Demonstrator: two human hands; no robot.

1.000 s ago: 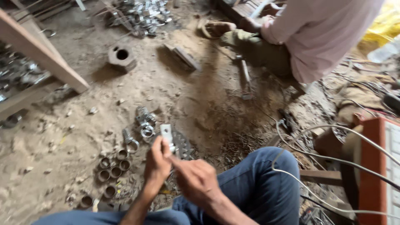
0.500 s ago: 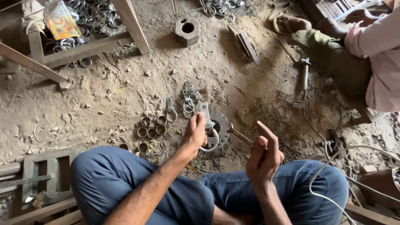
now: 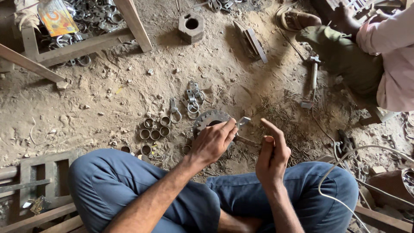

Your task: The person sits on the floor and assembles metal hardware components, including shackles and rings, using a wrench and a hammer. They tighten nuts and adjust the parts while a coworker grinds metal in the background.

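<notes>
Metal glints at the fingertips: the left hand [image 3: 212, 143] pinches a small flat metal piece [image 3: 243, 121], fingers closed on it, just above the toothed gear [image 3: 208, 119] in the dirt. The right hand [image 3: 272, 152] hangs beside, fingers loosely spread, holding nothing. Top left, an orange-and-blue packet [image 3: 56, 18] lies over rings in a wooden frame [image 3: 86, 45].

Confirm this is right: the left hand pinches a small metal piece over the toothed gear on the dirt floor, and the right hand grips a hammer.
Not quite. In the head view the right hand is empty, fingers loosely curled. The left hand does pinch the small metal piece over the toothed gear.
</notes>
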